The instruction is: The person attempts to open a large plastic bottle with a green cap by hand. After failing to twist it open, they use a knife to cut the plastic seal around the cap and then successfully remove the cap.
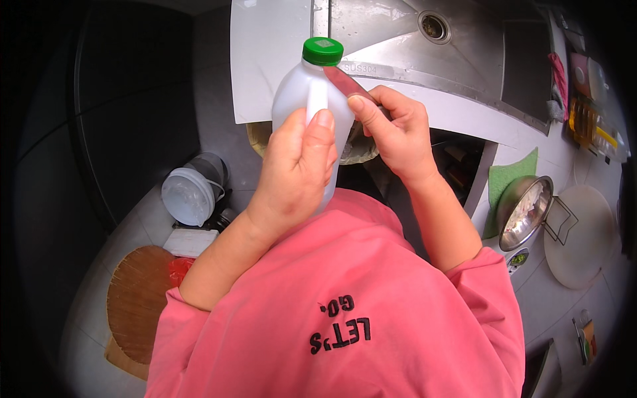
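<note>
My left hand [297, 166] grips a whitish, translucent plastic jug [290, 93] by its handle, with the thumb lying along it. The jug stands nearly upright in front of my body. A ribbed green screw cap [323, 51] sits on its neck and bears a printed code. In my right hand [399, 129] is a knife, its flat blade [347, 83] looking reddish. Its tip meets the jug's neck just under the cap's lower edge. Fingers hide most of the knife's handle, and the jug's lower part is partly behind my left hand.
Ahead lies a stainless steel sink [378, 49] with a drain [434, 27]. A lined bin [256, 137] sits below the counter's edge. At right are a metal bowl [512, 214], a green cloth [515, 166] and a round white board [580, 239]. A white bucket [186, 196] and a round wooden board [137, 303] are at left.
</note>
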Available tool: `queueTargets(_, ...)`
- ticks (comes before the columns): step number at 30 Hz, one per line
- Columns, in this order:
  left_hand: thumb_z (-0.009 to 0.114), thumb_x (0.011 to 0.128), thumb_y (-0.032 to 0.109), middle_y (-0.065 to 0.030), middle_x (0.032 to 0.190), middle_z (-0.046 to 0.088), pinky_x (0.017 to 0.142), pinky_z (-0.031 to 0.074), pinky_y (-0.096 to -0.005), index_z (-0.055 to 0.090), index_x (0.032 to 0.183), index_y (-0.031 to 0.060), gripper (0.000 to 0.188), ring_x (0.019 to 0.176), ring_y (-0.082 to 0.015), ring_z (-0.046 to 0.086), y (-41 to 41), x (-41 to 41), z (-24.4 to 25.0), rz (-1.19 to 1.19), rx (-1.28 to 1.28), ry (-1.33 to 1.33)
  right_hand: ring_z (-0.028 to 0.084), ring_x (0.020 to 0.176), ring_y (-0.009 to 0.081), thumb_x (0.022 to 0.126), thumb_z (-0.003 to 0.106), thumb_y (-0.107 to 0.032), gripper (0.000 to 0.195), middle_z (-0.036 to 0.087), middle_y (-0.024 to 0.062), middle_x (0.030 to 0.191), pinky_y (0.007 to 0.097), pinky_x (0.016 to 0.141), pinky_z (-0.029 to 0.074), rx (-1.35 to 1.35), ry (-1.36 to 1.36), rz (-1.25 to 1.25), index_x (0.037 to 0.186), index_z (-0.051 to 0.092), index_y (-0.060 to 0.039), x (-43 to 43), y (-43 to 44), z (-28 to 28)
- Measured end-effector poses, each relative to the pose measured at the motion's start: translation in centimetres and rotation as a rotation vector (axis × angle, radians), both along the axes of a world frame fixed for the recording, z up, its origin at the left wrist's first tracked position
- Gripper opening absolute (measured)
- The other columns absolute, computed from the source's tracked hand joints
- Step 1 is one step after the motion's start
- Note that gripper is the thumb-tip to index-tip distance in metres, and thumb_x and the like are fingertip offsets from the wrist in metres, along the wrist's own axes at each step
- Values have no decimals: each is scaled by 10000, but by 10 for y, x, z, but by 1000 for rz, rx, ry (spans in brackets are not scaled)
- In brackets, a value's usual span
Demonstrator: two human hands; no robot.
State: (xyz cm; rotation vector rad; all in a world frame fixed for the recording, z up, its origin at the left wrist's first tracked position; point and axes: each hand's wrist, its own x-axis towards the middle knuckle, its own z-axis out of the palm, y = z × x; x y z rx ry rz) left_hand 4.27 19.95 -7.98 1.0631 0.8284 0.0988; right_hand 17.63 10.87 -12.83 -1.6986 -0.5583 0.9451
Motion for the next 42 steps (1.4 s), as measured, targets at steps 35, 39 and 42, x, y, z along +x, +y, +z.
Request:
queueTargets(35, 353, 1036, 323, 6, 642, 412, 474, 331, -219, 422, 855, 64, 324, 509, -54, 334, -1, -1, 0, 2, -5, 18, 400, 507, 64, 837, 693, -264, 289, 494, -2, 516, 250, 459, 337, -103, -37, 43, 739, 669, 8, 11, 1, 17)
queueTargets(39, 354, 1036, 326, 5, 643, 413, 471, 329, -219, 420, 856, 66, 323, 507, -54, 333, 0, 0, 1, -2, -19, 4, 414, 490, 72, 832, 693, -276, 300, 503, 19, 501, 256, 458, 347, -154, -28, 58, 734, 672, 7, 14, 3, 22)
queueTargets(42, 353, 1035, 326, 5, 641, 411, 469, 328, -220, 421, 856, 66, 323, 504, -54, 331, 0, 0, 1, -4, -2, 14, 440, 476, 87, 825, 700, -289, 302, 514, 33, 492, 264, 461, 366, -144, -170, 118, 730, 676, -4, 23, 5, 24)
